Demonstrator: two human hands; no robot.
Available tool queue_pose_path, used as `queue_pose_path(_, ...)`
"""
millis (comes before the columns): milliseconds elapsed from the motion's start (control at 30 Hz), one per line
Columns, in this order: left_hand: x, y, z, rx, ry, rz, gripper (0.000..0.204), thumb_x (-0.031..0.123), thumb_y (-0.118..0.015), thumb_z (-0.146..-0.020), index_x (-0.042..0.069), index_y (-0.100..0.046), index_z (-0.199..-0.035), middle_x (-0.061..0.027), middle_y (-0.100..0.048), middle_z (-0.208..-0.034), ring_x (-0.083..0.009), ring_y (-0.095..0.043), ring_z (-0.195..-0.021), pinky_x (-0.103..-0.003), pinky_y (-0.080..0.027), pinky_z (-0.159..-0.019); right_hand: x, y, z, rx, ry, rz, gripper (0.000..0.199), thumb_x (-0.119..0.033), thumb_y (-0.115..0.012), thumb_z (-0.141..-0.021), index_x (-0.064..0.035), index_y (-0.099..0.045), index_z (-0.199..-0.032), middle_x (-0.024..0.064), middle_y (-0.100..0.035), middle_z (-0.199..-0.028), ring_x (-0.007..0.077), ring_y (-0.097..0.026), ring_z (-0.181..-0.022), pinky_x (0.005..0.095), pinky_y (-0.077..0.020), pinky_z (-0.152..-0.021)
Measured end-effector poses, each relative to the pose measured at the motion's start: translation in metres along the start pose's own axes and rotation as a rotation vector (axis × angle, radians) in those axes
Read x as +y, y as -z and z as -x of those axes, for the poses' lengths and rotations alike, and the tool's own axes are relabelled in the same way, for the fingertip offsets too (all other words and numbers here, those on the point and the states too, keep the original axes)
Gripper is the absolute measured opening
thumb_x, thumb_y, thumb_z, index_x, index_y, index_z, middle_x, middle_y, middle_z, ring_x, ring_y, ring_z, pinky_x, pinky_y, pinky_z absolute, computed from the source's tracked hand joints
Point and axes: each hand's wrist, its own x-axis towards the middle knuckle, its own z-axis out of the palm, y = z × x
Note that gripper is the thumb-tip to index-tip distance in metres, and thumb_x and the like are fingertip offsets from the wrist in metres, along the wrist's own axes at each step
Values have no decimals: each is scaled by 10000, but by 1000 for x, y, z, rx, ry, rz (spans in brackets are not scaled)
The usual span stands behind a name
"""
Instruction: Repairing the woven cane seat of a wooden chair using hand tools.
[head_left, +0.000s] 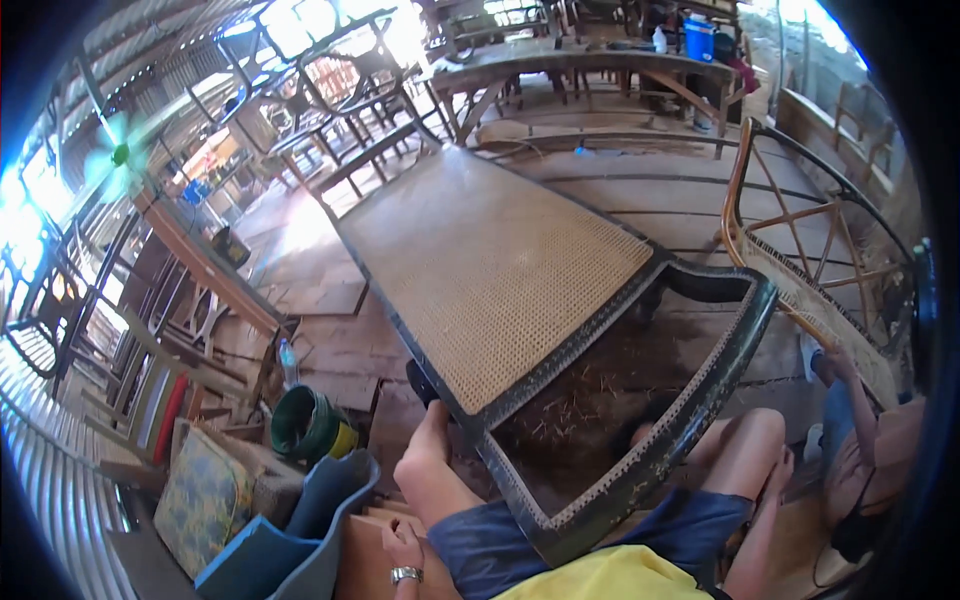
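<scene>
A long dark furniture frame (640, 470) with a woven cane panel (495, 265) rests across the person's lap, its uncaned open end nearest the body. The left hand (405, 555), wearing a ring, rests low beside the left knee, near a blue plastic bin (300, 540); I cannot tell whether its fingers are spread or curled. The right hand is not visible. A coil of green hose (305, 425) lies on the plank floor (340, 350) beyond the bin. Another person's arm (850, 400) shows at the right edge beside a rattan chair frame (800, 250).

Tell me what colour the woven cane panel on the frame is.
Pale tan woven cane panel; head view shows it best.
</scene>
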Motion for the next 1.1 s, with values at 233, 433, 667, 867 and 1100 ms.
queue_pose_path(233,-39,-23,-14,227,-132,-634,635,435,-648,-925,-20,-532,-1353,-236,-481,-1453,-414,-454,-1326,-511,-394,-1085,-264,-165,116,-93,44,-7,345,-289,-638,-980,-36,-665,-1213,106,-701,-1119,250,-632,-1077,378,-492,-944)
queue_pose_path(433,-68,-20,39,518,444,-699,671,473,-631,-927,-9,-515,-1379,-222,-472,-1466,-422,-407,-1364,-533,-349,-1115,-223,-236,77,-256,133,142,347,-296,-617,-980,-42,-665,-1211,106,-696,-1134,264,-626,-1087,388,-493,-944)
queue_pose_path(667,-96,-34,81,668,370,-851,733,503,-632,-922,-2,-466,-1426,-216,-463,-1483,-397,-416,-1382,-557,-336,-1121,-65,-225,14,-395,160,412,350,-304,-593,-980,-50,-665,-1209,107,-690,-1151,280,-618,-1098,400,-495,-943)
queue_pose_path(867,-68,35,119,542,468,-929,727,512,-634,-927,-1,-484,-1420,-217,-493,-1462,-363,-441,-1379,-566,-347,-1109,-38,-60,52,-403,22,814,353,-310,-573,-979,-56,-665,-1208,107,-685,-1166,293,-612,-1107,411,-496,-943)
queue_pose_path(1100,-91,74,139,292,510,-881,705,517,-621,-939,14,-496,-1417,-203,-508,-1451,-348,-449,-1373,-557,-355,-1102,-25,-9,65,-492,90,991,359,-318,-549,-979,-64,-665,-1205,107,-679,-1183,309,-605,-1119,423,-498,-942)
